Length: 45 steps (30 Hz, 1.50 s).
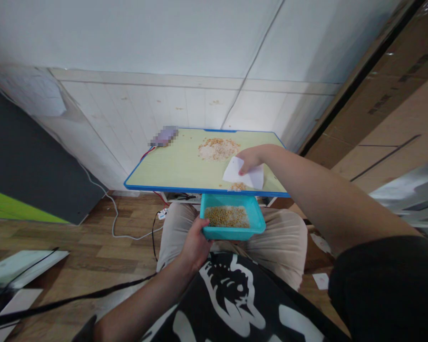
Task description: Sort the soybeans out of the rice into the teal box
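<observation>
My left hand (pixel 195 244) grips the near left corner of a turquoise tray (pixel 256 219) that holds yellow grains, and keeps it just under the front edge of a small blue-rimmed table (pixel 171 166). My right hand (pixel 248 159) pinches a white card (pixel 243 174) that stands on the tabletop near that front edge. A small heap of grains (pixel 238 186) lies at the edge, right in front of the card and above the tray. A larger pile of mixed grains (pixel 218 148) rests farther back on the table.
A blurred small device (pixel 164 136) sits at the table's back left corner with red wires trailing off. White and black cables (pixel 128 223) run over the wooden floor on the left. Cardboard boxes (pixel 388 118) stand at the right. A white wall is behind the table.
</observation>
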Each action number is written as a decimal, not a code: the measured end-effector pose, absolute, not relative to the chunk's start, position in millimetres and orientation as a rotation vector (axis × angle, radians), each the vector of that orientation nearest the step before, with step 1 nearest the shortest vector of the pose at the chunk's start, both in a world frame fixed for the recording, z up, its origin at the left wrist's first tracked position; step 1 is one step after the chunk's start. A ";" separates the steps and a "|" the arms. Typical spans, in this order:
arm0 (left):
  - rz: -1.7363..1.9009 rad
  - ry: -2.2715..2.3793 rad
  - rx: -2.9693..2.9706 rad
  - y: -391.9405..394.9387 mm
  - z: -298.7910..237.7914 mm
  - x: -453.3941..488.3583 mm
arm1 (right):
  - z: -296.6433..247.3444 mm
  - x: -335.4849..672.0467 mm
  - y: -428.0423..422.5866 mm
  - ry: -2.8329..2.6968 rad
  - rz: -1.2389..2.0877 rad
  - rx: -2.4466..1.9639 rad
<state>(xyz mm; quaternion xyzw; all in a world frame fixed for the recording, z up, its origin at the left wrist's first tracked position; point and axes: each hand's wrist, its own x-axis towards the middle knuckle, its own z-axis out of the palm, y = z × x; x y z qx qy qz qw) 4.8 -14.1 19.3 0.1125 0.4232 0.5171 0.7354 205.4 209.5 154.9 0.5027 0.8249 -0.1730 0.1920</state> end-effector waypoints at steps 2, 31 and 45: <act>1.133 0.929 0.246 -14.0 19.6 4.9 | 154.6 205.0 207.9 2.319 -0.516 1.408; 1.131 0.971 0.205 -12.9 26.0 7.3 | 165.8 182.5 188.5 2.364 -0.462 1.303; 1.147 0.962 0.157 -13.3 27.2 7.5 | 169.4 188.2 170.4 2.474 -0.352 1.289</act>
